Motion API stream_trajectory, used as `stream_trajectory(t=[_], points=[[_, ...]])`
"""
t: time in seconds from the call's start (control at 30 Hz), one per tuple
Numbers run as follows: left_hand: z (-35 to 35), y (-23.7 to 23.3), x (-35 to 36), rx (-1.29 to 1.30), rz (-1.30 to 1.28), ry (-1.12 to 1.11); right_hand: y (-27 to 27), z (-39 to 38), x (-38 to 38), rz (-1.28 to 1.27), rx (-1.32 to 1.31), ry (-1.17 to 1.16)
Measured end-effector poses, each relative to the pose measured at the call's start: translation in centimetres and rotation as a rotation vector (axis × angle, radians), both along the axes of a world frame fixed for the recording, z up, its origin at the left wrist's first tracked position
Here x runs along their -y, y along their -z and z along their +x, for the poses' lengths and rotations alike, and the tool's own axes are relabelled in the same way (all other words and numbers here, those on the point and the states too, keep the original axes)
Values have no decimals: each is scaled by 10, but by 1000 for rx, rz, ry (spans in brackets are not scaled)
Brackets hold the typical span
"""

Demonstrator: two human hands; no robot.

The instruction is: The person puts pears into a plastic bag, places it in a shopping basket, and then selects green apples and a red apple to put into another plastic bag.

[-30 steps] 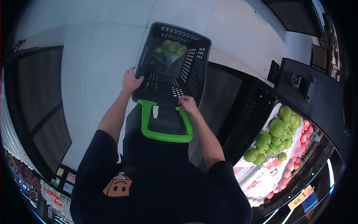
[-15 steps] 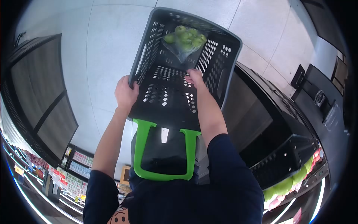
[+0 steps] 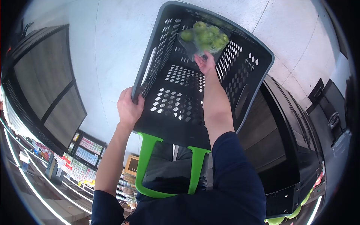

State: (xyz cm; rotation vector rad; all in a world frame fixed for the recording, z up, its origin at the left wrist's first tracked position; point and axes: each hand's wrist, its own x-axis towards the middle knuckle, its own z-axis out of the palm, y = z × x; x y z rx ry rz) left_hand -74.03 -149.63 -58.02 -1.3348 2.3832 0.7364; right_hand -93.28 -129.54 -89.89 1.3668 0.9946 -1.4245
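A dark grey perforated shopping basket [image 3: 172,129] with a green handle [image 3: 144,161] lies before me, its mouth facing up. My left hand [image 3: 129,107] is wrapped over its left rim, thumb on the inner side. At the far end inside sits a clear plastic bag [image 3: 210,39] of round green fruit. My right hand [image 3: 206,63] reaches deep into the basket, fingers extended and apart, with the fingertips right at the bag's near edge. Nothing shows within its grasp.
Pale floor tiles [image 3: 120,48] surround the basket. To the right stands a black display stand [image 3: 258,135], with green fruit at its lower end. Another dark stand [image 3: 45,78] is on the left. Shelves of packaged goods [image 3: 84,157] stand at lower left.
My right hand has moved farther into the basket, up to the bag. The basket and bag have shifted right in view and look larger. My left hand stays on the rim.
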Motion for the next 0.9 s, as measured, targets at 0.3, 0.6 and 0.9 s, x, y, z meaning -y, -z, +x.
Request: stream_trajectory(t=[0.3,0.6,0.9], points=[[2,0,-2,20,-12,4,-16,-18,12,66,-63,-545],[4,3,-1,60,-24,17,-135,-29,9,-71,-223,-647],[14,-8,7,-99,146,48,-452,58,-28,-250,-531,-587]])
